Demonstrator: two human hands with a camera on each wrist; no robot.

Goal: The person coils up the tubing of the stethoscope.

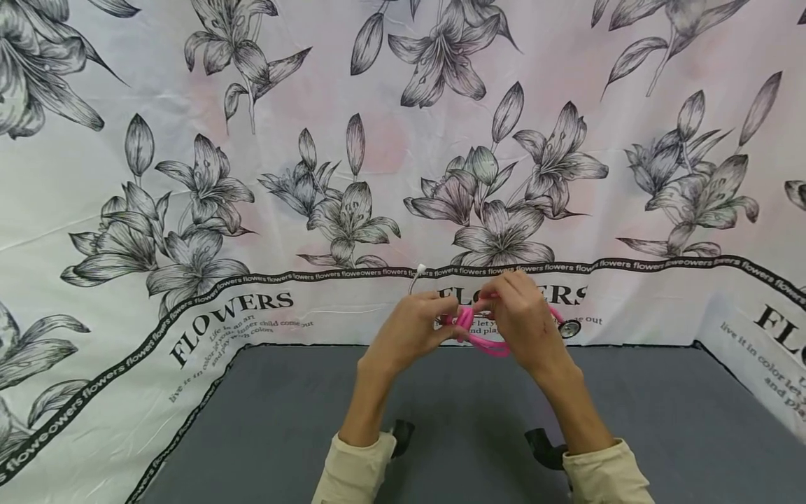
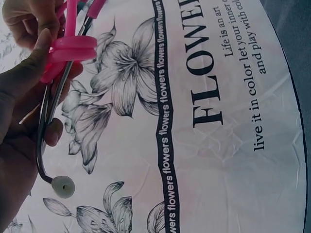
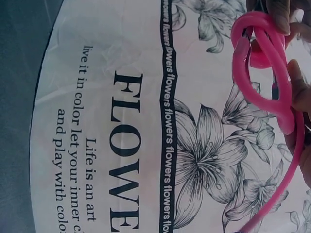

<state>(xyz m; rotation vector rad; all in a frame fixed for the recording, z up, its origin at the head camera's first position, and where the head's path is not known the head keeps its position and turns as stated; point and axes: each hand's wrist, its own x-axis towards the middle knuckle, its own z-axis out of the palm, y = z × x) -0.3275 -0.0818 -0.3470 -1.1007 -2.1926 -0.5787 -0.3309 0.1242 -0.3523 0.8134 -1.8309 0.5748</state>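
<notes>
A stethoscope with pink tubing [image 1: 488, 346] is held up by both hands, above the far edge of the table in the head view. My left hand [image 1: 409, 329] grips its metal ear tubes [image 2: 41, 141] where the tubing wraps around them in tight turns [image 2: 73, 54]. One pale ear tip [image 2: 63, 187] sticks out past the left fingers. With its fingertips, my right hand [image 1: 522, 322] pinches the tubing close to the Y-shaped fork [image 3: 284, 119]. On the right hand's far side hangs the round chest piece [image 1: 569, 329]. The other ear tip is hidden.
A dark grey tabletop [image 1: 283, 420] lies under the forearms. Behind it hangs a white cloth [image 1: 352, 308] printed with lilies and lettering, and its border runs along the table's back and sides. Black bands [image 1: 544, 448] show at the sleeve cuffs.
</notes>
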